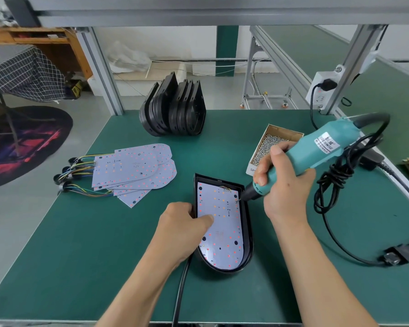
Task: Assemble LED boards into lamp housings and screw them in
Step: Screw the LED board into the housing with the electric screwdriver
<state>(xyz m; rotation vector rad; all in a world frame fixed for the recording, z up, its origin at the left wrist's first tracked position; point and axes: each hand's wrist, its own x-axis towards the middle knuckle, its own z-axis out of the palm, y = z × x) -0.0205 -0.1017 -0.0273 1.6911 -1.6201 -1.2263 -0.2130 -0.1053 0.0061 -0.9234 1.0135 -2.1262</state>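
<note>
Right hand [285,182]: fingers curling round the lower barrel of the teal electric screwdriver [300,159], thumb lying along its upper side, a firm full grip. Tool is tilting down to the left, its dark nose meeting a screw [236,201] at the right edge of the LED board [222,227], near the board's upper end.

Left hand [184,228]: thumb pressing flat on the white face of the board about midway along its left side, the other fingers wrapping over the left wall of the black lamp housing [247,234], holding it steady. Not a loose hand; it is gripping the rim.

Board is sitting inside the housing, flat end away from the person, rounded end toward them. Housing is lying on the green mat [104,256] in front of the person, a black cable [181,291] trailing out from beneath it toward the near table edge.

Farther out: the screwdriver's black cord [331,185] is hanging bundled from the tool's rear and looping across the mat on the right. An open cardboard box of screws [269,145] is sitting just behind the right hand. To the left, a fanned pile of spare boards [132,171] with coloured wires. At the back of the mat, a row of empty housings [175,109] standing on edge.
</note>
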